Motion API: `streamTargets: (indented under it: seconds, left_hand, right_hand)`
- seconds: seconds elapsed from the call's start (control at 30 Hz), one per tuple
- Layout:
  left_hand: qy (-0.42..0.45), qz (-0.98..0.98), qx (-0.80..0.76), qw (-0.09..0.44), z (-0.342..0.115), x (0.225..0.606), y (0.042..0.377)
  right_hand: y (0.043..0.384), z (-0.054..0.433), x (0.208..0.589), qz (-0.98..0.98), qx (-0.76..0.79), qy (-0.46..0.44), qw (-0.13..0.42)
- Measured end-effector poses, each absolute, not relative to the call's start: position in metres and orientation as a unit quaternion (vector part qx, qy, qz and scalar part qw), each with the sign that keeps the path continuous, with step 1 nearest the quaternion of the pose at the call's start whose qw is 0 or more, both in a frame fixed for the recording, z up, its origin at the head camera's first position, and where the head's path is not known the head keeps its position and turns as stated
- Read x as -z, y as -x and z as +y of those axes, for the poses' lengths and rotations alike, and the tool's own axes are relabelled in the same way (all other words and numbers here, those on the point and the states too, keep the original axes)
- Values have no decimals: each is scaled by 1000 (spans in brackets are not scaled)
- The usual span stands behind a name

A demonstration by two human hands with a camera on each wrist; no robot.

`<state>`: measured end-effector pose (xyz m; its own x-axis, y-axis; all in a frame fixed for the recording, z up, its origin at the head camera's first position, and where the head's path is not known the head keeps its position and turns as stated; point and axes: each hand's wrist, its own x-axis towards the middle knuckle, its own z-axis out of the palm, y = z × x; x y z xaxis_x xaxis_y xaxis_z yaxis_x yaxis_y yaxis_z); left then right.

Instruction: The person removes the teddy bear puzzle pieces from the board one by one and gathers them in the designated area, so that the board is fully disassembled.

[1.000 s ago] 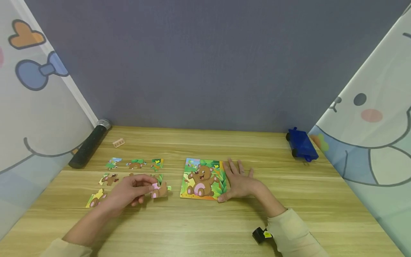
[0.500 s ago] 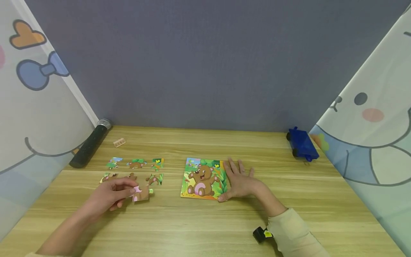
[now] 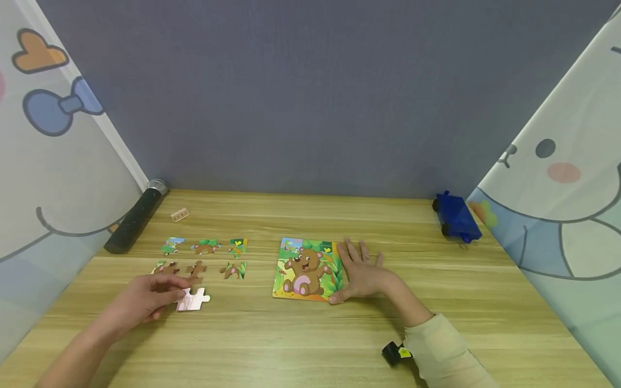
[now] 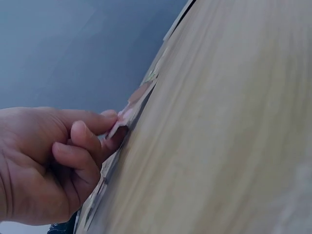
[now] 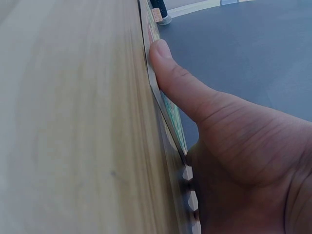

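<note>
My left hand (image 3: 140,302) pinches a jigsaw piece (image 3: 194,299) between thumb and fingers, low over the wooden table. Glare whitens the piece in the head view; its pink and brown print shows in the left wrist view, where the hand (image 4: 53,156) grips its edge. Just behind it lies a brown bear-face piece (image 3: 196,270). My right hand (image 3: 361,275) rests with spread, straight fingers at the right edge of a square bear picture board (image 3: 303,269). In the right wrist view the thumb lies on the board's edge (image 5: 170,109).
Several loose jigsaw pieces lie in rows at left, including a bear-arm piece (image 3: 234,270) and a corner piece (image 3: 238,247). Farther out are a microphone (image 3: 136,218), a small pinkish block (image 3: 180,215), a blue toy cart (image 3: 456,218) and a black object (image 3: 392,354) beside the right sleeve.
My left hand has carried the pinched piece leftward and slightly nearer, to just in front of the bear-face piece. The bear-arm piece has come into full view. The right hand stays put.
</note>
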<state>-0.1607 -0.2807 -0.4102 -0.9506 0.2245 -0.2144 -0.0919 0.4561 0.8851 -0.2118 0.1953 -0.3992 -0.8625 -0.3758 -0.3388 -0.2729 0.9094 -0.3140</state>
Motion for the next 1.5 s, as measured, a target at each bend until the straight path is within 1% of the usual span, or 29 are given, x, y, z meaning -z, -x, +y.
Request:
streamTargets:
  seconds: [0.17,0.4,0.63,0.93,1.33,1.5]
  left_hand:
    - [-25,865,-483,131,-281,407,161]
    - [-33,868,-479,125,-282,407,160]
    - [-42,895,-437,80,-274,405,160]
    - [-84,829,-537,131,-246,399,169]
    - [-125,810,-542,185,-192,400,183]
    - [-147,807,-539,192,-166,402,188]
  right_hand:
    - [212,195,399,957,123,169,200]
    - [212,195,399,958,119,169,198]
    - [212,196,398,958,123,167,198]
    - [212,196,400,956,128,169,201]
    - [212,194,399,957,122,168,203]
    - [212,195,400,956,128,168,202]
